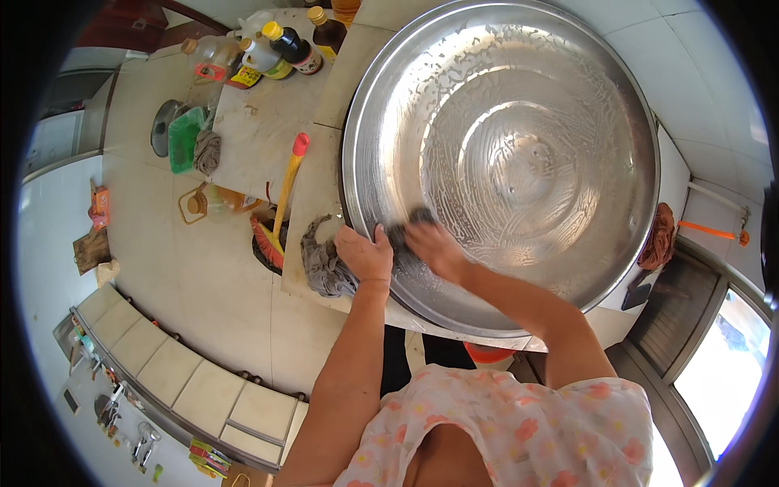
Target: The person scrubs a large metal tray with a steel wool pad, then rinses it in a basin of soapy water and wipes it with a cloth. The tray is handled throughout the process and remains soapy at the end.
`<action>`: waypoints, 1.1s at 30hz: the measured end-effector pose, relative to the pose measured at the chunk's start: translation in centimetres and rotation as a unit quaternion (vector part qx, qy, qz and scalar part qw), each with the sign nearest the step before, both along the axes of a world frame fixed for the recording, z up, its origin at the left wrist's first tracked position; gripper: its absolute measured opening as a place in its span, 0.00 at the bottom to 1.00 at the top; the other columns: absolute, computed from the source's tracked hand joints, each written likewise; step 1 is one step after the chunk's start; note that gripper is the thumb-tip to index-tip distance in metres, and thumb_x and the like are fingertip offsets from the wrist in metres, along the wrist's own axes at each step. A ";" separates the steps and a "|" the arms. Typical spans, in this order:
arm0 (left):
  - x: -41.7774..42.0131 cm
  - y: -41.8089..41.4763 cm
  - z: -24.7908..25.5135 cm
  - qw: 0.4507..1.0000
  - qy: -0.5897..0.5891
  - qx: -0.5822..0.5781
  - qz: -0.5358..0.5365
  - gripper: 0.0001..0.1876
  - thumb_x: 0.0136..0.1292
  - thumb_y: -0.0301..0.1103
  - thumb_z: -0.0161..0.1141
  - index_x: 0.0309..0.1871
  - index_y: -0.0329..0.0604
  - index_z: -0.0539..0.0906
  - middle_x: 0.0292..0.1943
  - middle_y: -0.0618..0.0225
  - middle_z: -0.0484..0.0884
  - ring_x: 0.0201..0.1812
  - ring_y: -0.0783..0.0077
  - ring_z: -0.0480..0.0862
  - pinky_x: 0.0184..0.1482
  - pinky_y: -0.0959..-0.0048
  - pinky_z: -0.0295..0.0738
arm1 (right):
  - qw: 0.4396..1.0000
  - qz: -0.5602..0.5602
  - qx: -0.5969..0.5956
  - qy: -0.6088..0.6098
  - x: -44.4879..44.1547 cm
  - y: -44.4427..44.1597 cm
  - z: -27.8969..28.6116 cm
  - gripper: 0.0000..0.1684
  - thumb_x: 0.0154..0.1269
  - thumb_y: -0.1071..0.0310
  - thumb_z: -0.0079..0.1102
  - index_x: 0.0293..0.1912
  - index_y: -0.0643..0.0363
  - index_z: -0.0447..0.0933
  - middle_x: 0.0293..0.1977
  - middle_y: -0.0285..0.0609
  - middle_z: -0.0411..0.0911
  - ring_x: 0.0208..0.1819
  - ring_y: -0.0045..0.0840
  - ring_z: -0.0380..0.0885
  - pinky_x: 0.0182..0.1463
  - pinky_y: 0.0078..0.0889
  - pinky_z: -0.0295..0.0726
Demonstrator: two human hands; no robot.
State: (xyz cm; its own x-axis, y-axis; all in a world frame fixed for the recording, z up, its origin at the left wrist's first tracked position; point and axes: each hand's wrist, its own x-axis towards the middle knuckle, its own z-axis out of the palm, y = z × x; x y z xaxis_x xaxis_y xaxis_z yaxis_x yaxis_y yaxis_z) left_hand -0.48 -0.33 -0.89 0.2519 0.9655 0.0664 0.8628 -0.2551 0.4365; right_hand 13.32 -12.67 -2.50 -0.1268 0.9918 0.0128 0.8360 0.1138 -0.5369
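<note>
A large round metal pan lies on the counter in front of me, its inside wet with streaks of suds. My left hand grips the pan's near-left rim, thumb over the edge. Inside the pan, close beside it, my right hand presses on a dark scrubbing pad, blurred and partly hidden by the fingers. A crumpled grey cloth lies on the counter corner, just left of my left hand.
Several bottles stand at the upper left. A yellow-handled brush rests by the counter's left edge. Near the pan's right rim lies a brown cloth. Below the counter is a red bucket. A green basket sits farther left.
</note>
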 end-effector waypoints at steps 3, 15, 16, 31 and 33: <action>-0.1 -0.1 -0.5 1.000 -0.008 -0.009 -0.003 0.26 0.50 0.36 0.71 0.44 0.27 0.69 0.40 0.44 0.74 0.45 0.39 0.73 0.49 0.49 0.67 | 0.997 0.073 0.021 0.002 1.1 -1.7 0.9 0.29 0.56 0.72 0.56 0.59 0.67 0.73 0.66 0.53 0.65 0.65 0.42 0.65 0.65 0.47 0.64; 0.7 0.0 0.8 0.999 -0.011 -0.047 -0.013 0.24 0.52 0.32 0.70 0.45 0.25 0.72 0.41 0.41 0.74 0.45 0.37 0.73 0.49 0.48 0.66 | 0.826 -0.511 0.200 -0.126 31.8 18.7 -0.7 0.10 0.59 0.80 0.50 0.40 0.64 0.77 0.41 0.54 0.78 0.47 0.49 0.76 0.48 0.48 0.77; 0.8 -0.1 0.9 0.999 -0.007 -0.040 -0.007 0.23 0.52 0.31 0.70 0.44 0.26 0.71 0.41 0.41 0.74 0.44 0.38 0.73 0.49 0.49 0.66 | 0.782 -0.588 0.154 -0.137 33.7 18.7 0.3 0.09 0.58 0.79 0.50 0.38 0.63 0.77 0.41 0.53 0.78 0.46 0.51 0.75 0.48 0.50 0.76; 0.2 -0.2 0.4 0.999 -0.002 -0.045 -0.003 0.26 0.53 0.31 0.70 0.47 0.26 0.67 0.41 0.44 0.71 0.44 0.41 0.72 0.48 0.50 0.66 | 0.894 -0.278 0.302 -0.178 31.1 19.9 2.4 0.08 0.51 0.76 0.54 0.34 0.58 0.74 0.37 0.45 0.74 0.46 0.40 0.73 0.53 0.41 0.74; -0.2 -0.2 0.3 0.999 0.015 -0.043 0.005 0.26 0.53 0.31 0.70 0.47 0.25 0.67 0.41 0.44 0.71 0.44 0.42 0.72 0.48 0.51 0.66 | 0.843 -0.345 0.347 -0.224 35.4 18.3 4.5 0.16 0.52 0.79 0.55 0.43 0.60 0.78 0.41 0.46 0.77 0.46 0.41 0.74 0.53 0.42 0.74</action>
